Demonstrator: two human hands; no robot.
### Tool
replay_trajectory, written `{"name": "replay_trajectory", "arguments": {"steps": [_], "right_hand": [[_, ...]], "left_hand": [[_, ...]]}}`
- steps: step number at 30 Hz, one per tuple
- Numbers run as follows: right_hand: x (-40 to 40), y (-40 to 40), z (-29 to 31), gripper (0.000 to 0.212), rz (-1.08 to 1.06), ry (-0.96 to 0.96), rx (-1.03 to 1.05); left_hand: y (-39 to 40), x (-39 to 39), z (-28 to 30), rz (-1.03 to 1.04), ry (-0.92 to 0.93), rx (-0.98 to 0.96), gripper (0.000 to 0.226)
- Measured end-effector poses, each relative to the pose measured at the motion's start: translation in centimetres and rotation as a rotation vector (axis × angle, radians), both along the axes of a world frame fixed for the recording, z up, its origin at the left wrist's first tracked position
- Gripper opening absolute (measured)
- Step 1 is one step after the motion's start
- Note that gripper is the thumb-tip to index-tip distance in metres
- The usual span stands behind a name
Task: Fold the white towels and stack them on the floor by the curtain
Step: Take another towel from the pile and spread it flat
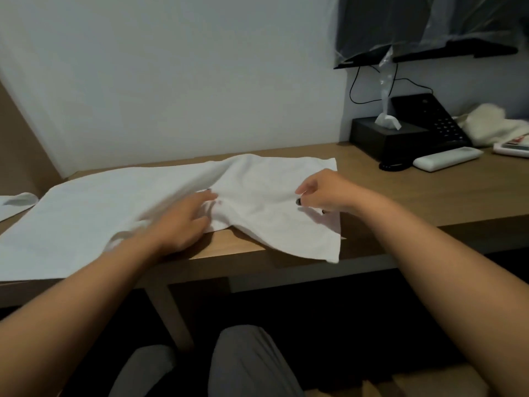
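A white towel (94, 213) lies spread along the wooden desk (429, 193), bunched near its middle, its right end hanging a little over the front edge. My left hand (183, 222) rests on the bunched middle with fingers straight, pressing the cloth. My right hand (323, 193) hovers over the towel's right part with fingers loosely curled; I cannot tell whether it pinches the cloth. A corner of a second white cloth (15, 203) shows at the far left.
At the back right stand a black tissue box (383, 138), a black phone (429, 121), a white remote (446, 158) and a bundle of pale cloth (492, 124). A plastic-wrapped screen (423, 27) hangs above. My knees are under the desk.
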State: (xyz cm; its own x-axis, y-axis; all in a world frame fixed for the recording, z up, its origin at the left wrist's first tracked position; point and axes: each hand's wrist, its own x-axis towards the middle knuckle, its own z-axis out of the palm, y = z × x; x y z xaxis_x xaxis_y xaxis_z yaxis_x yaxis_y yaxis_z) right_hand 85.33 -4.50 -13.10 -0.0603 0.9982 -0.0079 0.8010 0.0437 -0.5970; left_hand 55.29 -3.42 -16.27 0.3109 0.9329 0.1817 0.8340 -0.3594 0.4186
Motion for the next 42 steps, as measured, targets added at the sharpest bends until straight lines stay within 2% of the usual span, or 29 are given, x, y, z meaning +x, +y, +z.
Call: {"name": "replay_trajectory", "arguments": {"steps": [2, 3, 5, 7, 9, 12, 13, 15, 18, 20, 23, 25, 27, 30, 32, 34, 35, 37, 42], "right_hand": [[0.1, 0.8, -0.8, 0.022, -0.087, 0.147, 0.022], [0.2, 1.2, -1.3, 0.018, -0.141, 0.245, 0.017], [0.3, 1.7, -2.0, 0.013, -0.230, 0.438, -0.004], [0.5, 2.2, -2.3, 0.010, -0.286, 0.536, -0.005], [0.7, 2.8, -2.3, 0.009, -0.347, 0.600, 0.012], [1.5, 4.2, -2.8, 0.010, -0.450, 0.694, 0.078], [1.8, 4.6, -3.0, 0.009, -0.491, 0.708, 0.114], [2.7, 5.8, -3.7, 0.009, -0.568, 0.666, 0.215], [4.1, 7.9, -4.5, 0.016, -0.651, 0.432, 0.322], [4.8, 9.1, -4.5, 0.013, -0.684, 0.266, 0.292], [4.9, 10.3, -4.0, 0.023, -0.706, 0.091, 0.202], [4.5, 10.8, -3.4, 0.031, -0.703, 0.021, 0.154], [4.2, 11.5, -3.0, 0.033, -0.684, -0.020, 0.097], [3.3, 12.3, -2.2, 0.022, -0.594, -0.032, 0.012], [2.1, 12.4, -1.7, 0.017, -0.499, 0.011, -0.002], [0.6, 12.2, -1.2, 0.015, -0.427, 0.125, 0.028], [0.0, 12.2, -1.0, 0.023, -0.395, 0.162, 0.041], [-1.3, 12.4, -0.8, 0.023, -0.370, 0.148, 0.035], [-3.9, 11.2, 2.1, 0.019, -0.351, 0.389, 0.046]], "left_hand": [[-2.8, 3.3, 0.0, -0.191, -0.157, 0.116, 0.056], [-4.0, 4.9, 0.0, -0.320, -0.173, 0.142, 0.057], [-5.8, 8.0, -0.5, -0.510, -0.072, 0.157, 0.062], [-6.2, 10.5, -1.0, -0.532, 0.079, 0.116, 0.076], [-5.5, 11.9, -1.2, -0.453, 0.199, 0.097, 0.080], [-4.3, 12.4, -1.0, -0.392, 0.257, 0.105, 0.057], [-4.3, 12.3, -1.1, -0.380, 0.180, 0.095, 0.044], [-4.2, 11.8, -1.4, -0.328, -0.102, 0.043, 0.024], [-4.1, 11.1, -1.6, -0.189, -0.493, -0.075, 0.034], [-4.0, 10.7, -1.2, -0.013, -0.782, -0.100, 0.044], [-3.2, 10.1, -0.7, 0.182, -1.366, -0.275, 0.021], [-2.7, 9.5, -0.3, 0.223, -1.537, -0.371, 0.023], [-2.5, 9.4, -0.3, 0.237, -1.623, -0.403, 0.026], [-2.2, 9.4, 0.0, 0.241, -1.728, -0.415, 0.027], [-2.0, 9.6, -0.2, 0.292, -1.709, -0.365, 0.025], [-2.2, 10.2, -0.4, 0.385, -1.518, -0.267, 0.018], [-2.2, 10.5, -0.2, 0.407, -1.405, -0.223, 0.015], [-1.8, 10.6, 0.5, 0.432, -1.239, -0.175, 0.015], [1.0, 6.1, 4.3, 0.627, -1.180, -0.004, 0.024]]}}
